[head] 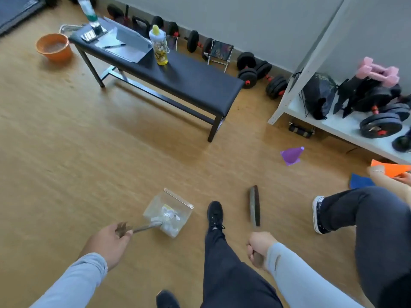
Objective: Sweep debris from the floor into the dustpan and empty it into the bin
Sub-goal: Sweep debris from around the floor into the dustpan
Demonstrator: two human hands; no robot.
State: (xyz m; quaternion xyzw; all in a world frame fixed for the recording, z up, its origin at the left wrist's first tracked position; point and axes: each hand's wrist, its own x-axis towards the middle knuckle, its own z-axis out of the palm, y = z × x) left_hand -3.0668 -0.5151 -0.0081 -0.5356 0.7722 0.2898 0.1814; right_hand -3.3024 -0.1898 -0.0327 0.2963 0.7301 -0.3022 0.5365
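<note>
Low centre of the frame, the left hand [109, 243] grips the handle of a clear dustpan [169, 213] holding what looks like white debris; the right hand [259, 247] clutches the brush [254, 205], the orange bin [54, 46] sits upper left

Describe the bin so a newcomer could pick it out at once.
Start at the long black bench in the middle of the wooden floor and follow it to its far left end. On the floor just beyond that end stands the bin, a small round orange basket. It is the only orange, open-topped container there; the dumbbells along the wall are black.
</note>
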